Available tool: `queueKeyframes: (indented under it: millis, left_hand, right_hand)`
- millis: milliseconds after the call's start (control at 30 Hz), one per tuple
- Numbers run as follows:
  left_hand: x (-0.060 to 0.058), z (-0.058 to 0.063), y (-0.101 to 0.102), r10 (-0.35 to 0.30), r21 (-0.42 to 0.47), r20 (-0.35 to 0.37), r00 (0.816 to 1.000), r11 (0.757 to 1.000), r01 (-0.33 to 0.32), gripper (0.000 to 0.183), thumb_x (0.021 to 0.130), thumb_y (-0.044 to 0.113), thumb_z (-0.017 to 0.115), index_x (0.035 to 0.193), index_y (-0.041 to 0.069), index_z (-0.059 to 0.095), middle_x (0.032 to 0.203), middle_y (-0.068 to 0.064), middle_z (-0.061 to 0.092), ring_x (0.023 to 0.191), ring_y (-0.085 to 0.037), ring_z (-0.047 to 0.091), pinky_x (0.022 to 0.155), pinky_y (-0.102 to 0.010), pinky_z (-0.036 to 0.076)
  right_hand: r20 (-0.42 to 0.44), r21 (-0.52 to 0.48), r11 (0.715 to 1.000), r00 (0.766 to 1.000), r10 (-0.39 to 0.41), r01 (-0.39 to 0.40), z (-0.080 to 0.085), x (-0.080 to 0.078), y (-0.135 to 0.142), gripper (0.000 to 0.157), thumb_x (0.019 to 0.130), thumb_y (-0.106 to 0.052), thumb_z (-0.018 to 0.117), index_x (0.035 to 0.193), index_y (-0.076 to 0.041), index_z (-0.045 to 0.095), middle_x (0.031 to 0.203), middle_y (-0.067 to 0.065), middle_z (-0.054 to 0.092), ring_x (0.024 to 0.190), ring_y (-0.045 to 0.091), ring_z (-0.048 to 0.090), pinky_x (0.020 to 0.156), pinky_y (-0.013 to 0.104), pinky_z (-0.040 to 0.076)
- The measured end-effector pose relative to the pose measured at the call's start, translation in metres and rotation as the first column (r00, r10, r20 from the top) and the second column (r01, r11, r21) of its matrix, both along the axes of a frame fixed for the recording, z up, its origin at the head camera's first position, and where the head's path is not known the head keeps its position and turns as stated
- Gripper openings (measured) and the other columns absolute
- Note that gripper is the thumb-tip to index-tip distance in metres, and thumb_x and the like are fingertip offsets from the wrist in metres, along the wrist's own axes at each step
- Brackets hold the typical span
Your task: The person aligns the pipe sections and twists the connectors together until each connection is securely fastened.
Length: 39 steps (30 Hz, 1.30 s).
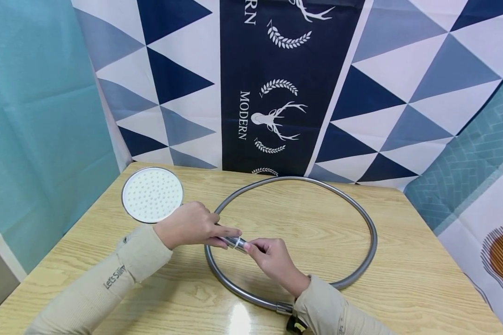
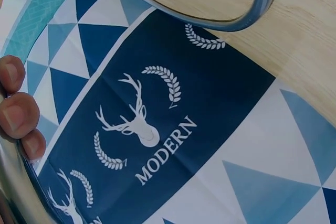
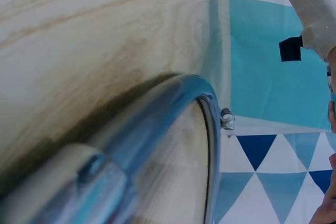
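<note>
A pale wood-grained surface (image 1: 415,265) carries a grey metallic shower hose (image 1: 373,235) lying in a wide loop, a metal end fitting (image 1: 284,308) on its near side

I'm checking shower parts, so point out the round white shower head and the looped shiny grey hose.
Round white shower head (image 1: 152,195): head view, middle of its dotted face.
Looped shiny grey hose (image 1: 373,235): head view, right side of its loop.

I look forward and down across the surface (image 1: 406,246) from its near side through the head camera. My left-wrist view, roughly upside down, faces the printed backdrop (image 2: 184,103); my right-wrist view (turned sideways) skims low, very near the hose (image 3: 147,124). All three share hose and backdrop.
</note>
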<state>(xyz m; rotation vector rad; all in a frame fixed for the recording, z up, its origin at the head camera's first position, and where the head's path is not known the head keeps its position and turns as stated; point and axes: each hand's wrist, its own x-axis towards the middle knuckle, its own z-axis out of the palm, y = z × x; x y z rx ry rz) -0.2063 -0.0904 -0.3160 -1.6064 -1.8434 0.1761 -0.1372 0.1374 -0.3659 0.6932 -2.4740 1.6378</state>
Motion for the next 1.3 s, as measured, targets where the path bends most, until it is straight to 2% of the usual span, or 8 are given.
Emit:
queueKeyframes:
  millis: [200, 333, 500, 633, 733, 900, 1033, 1300]
  left_hand:
    - [0.000, -0.001, 0.002, -0.003, 0.014, -0.027, 1.000, 1.000, 0.003, 0.037, 0.080, 0.055, 0.069, 0.110, 0.033, 0.067, 0.050, 0.009, 0.041, 0.040, -0.004, 0.023, 0.038, -0.018, 0.025]
    - [0.000, -0.002, 0.002, -0.014, 0.020, -0.030, 0.999, 1.000, 0.014, 0.038, 0.078, 0.054, 0.070, 0.109, 0.032, 0.067, 0.050, 0.009, 0.042, 0.040, -0.004, 0.023, 0.038, -0.018, 0.026]
    - [0.000, 0.000, 0.002, 0.028, -0.004, 0.004, 1.000, 1.000, -0.028, 0.035, 0.082, 0.053, 0.068, 0.110, 0.032, 0.067, 0.050, 0.009, 0.042, 0.040, -0.004, 0.025, 0.039, -0.017, 0.026]
    - [0.001, 0.000, 0.001, 0.064, -0.016, 0.018, 0.998, 0.998, -0.064, 0.035, 0.083, 0.054, 0.066, 0.111, 0.034, 0.067, 0.051, 0.008, 0.042, 0.039, -0.004, 0.027, 0.039, -0.017, 0.026]
    - [0.001, 0.000, 0.000, 0.074, -0.014, 0.018, 0.997, 0.997, -0.074, 0.035, 0.083, 0.055, 0.066, 0.111, 0.034, 0.066, 0.051, 0.008, 0.043, 0.039, -0.005, 0.027, 0.039, -0.017, 0.025]
    - [-0.001, -0.001, 0.000, 0.060, 0.002, 0.032, 0.998, 0.998, -0.060, 0.034, 0.083, 0.054, 0.066, 0.110, 0.033, 0.066, 0.052, 0.007, 0.044, 0.038, -0.005, 0.031, 0.039, -0.017, 0.026]
    - [-0.002, 0.000, 0.000, 0.053, 0.004, 0.043, 0.998, 0.999, -0.053, 0.033, 0.083, 0.053, 0.066, 0.110, 0.033, 0.066, 0.052, 0.007, 0.045, 0.038, -0.005, 0.033, 0.039, -0.017, 0.027]
    - [-0.002, 0.000, 0.000, 0.051, 0.005, 0.040, 0.998, 0.999, -0.051, 0.035, 0.081, 0.052, 0.069, 0.110, 0.033, 0.067, 0.051, 0.007, 0.045, 0.038, -0.005, 0.032, 0.039, -0.017, 0.026]
  right_hand:
    - [-0.108, 0.014, 1.000, 0.994, 0.014, -0.013, -0.001, -0.002, 0.002, 0.024, 0.092, -0.001, 0.059, 0.071, 0.007, 0.067, 0.050, -0.008, 0.040, 0.045, -0.003, 0.030, 0.041, 0.019, 0.024]
    - [-0.062, 0.005, 1.000, 0.998, 0.028, -0.027, -0.001, -0.002, 0.002, 0.032, 0.094, -0.003, 0.055, 0.064, 0.005, 0.060, 0.050, -0.009, 0.037, 0.044, -0.002, 0.028, 0.041, 0.019, 0.023]
    - [0.032, 0.005, 1.000, 0.999, 0.003, -0.003, -0.003, -0.002, 0.000, 0.022, 0.096, -0.009, 0.057, 0.099, 0.011, 0.067, 0.054, -0.007, 0.042, 0.046, 0.001, 0.034, 0.043, 0.020, 0.028]
    - [-0.018, -0.020, 1.000, 1.000, 0.002, -0.003, -0.008, -0.002, 0.000, 0.042, 0.088, -0.007, 0.068, 0.126, 0.008, 0.057, 0.061, 0.002, 0.056, 0.051, 0.001, 0.040, 0.045, 0.021, 0.036]
    - [-0.117, -0.066, 0.997, 0.993, 0.017, -0.025, -0.011, -0.002, -0.001, 0.043, 0.082, -0.001, 0.073, 0.121, 0.009, 0.060, 0.080, 0.016, 0.069, 0.059, 0.003, 0.053, 0.049, 0.021, 0.045]
    - [-0.244, -0.104, 0.994, 0.970, 0.005, -0.032, -0.014, -0.003, -0.004, 0.029, 0.079, 0.005, 0.074, 0.107, 0.011, 0.067, 0.099, 0.023, 0.068, 0.079, 0.018, 0.068, 0.062, 0.025, 0.054]
    - [-0.251, -0.122, 0.992, 0.968, -0.009, -0.023, -0.014, -0.002, -0.005, 0.027, 0.078, 0.008, 0.073, 0.104, 0.012, 0.068, 0.097, 0.023, 0.069, 0.080, 0.021, 0.069, 0.062, 0.025, 0.055]
    - [-0.202, -0.134, 0.991, 0.979, -0.032, 0.004, -0.013, -0.002, -0.006, 0.029, 0.076, 0.007, 0.075, 0.104, 0.012, 0.068, 0.096, 0.023, 0.069, 0.075, 0.004, 0.063, 0.058, 0.023, 0.053]
